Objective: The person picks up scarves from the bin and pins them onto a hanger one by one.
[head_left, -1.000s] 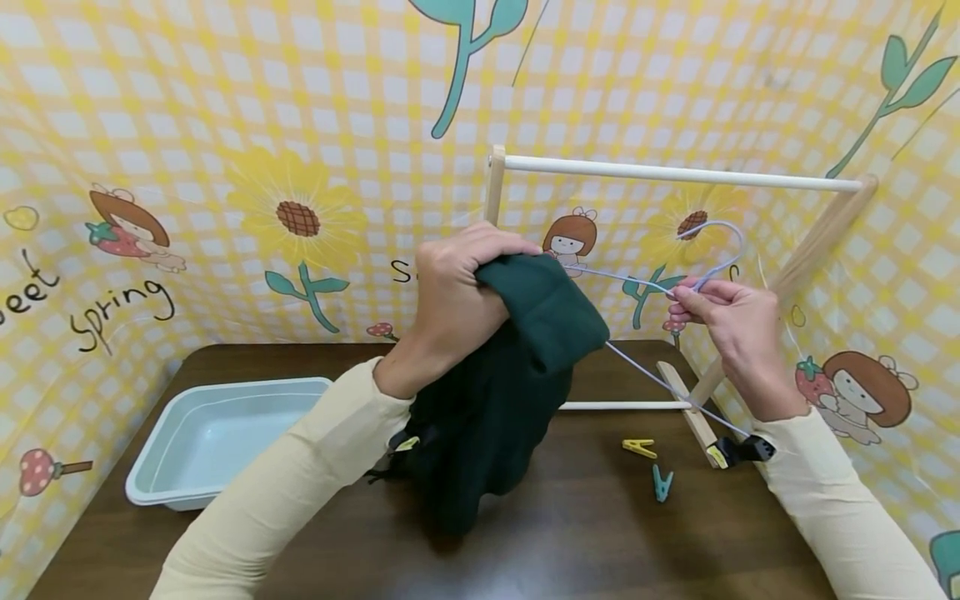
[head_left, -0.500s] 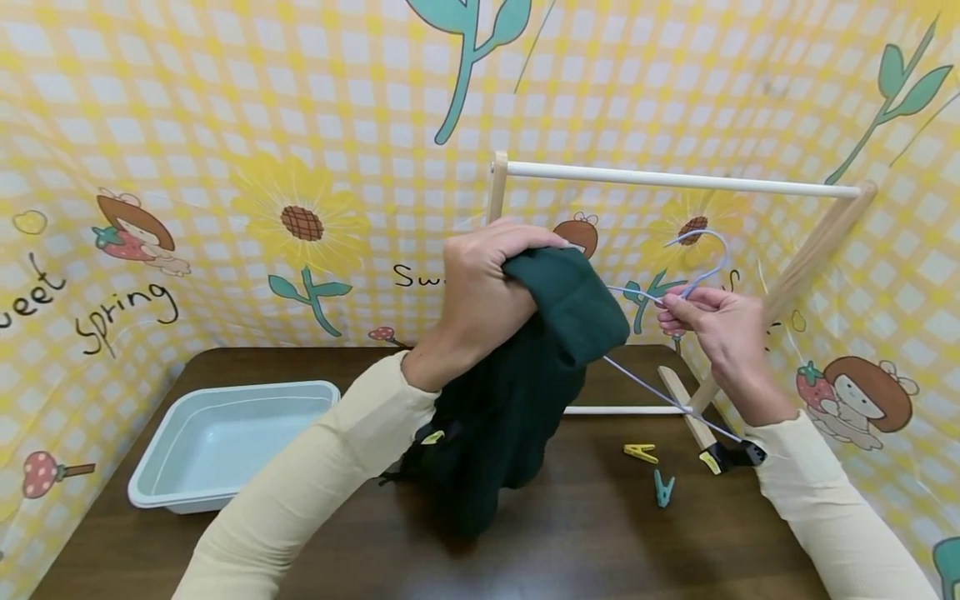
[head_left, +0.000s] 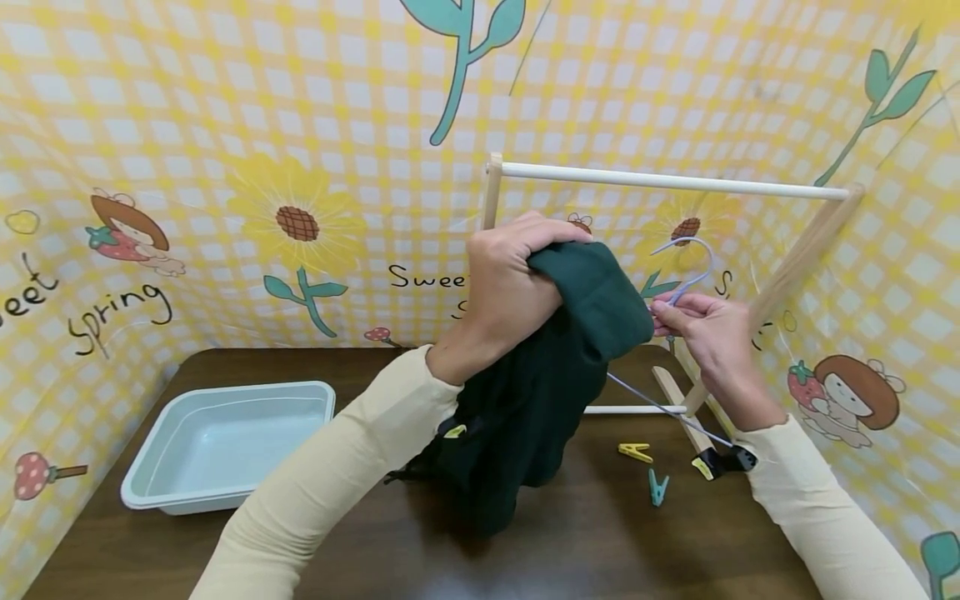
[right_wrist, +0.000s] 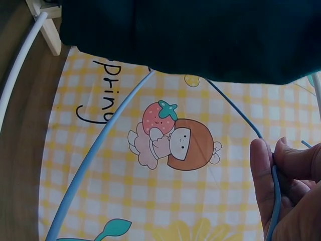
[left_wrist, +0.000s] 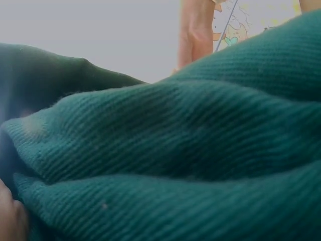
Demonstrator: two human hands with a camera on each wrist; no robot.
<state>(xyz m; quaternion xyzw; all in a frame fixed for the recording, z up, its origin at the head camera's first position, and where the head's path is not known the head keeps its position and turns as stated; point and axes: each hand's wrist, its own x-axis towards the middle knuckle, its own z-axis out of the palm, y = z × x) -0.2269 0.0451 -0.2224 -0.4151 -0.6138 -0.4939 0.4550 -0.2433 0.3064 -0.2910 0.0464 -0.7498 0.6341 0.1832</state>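
My left hand point(head_left: 513, 275) grips the upper part of a dark green ribbed knit cloth point(head_left: 536, 417), fingers hidden behind its fold. The cloth drapes down over the table, and its ribbing point(left_wrist: 165, 135) fills most of the left wrist view. Between thumb and fingers, my right hand point(head_left: 705, 329) pinches a thin lilac-blue wire clothes hanger point(head_left: 710, 262) just under its hook, which points up. Part of the hanger is behind the cloth. In the right wrist view, two hanger wires point(right_wrist: 95, 145) run up behind the cloth's lower edge point(right_wrist: 190, 65).
A drying rack with a white top bar point(head_left: 675, 180) and wooden legs stands behind the hands. A yellow clothespin point(head_left: 635, 452) and a teal clothespin point(head_left: 657, 487) lie on the brown table point(head_left: 600, 550). A pale blue basin point(head_left: 225, 446) sits at left.
My left hand has moved right with the cloth, and my right hand has shifted slightly left and down with the hanger. More of the hanger is now covered by the cloth.
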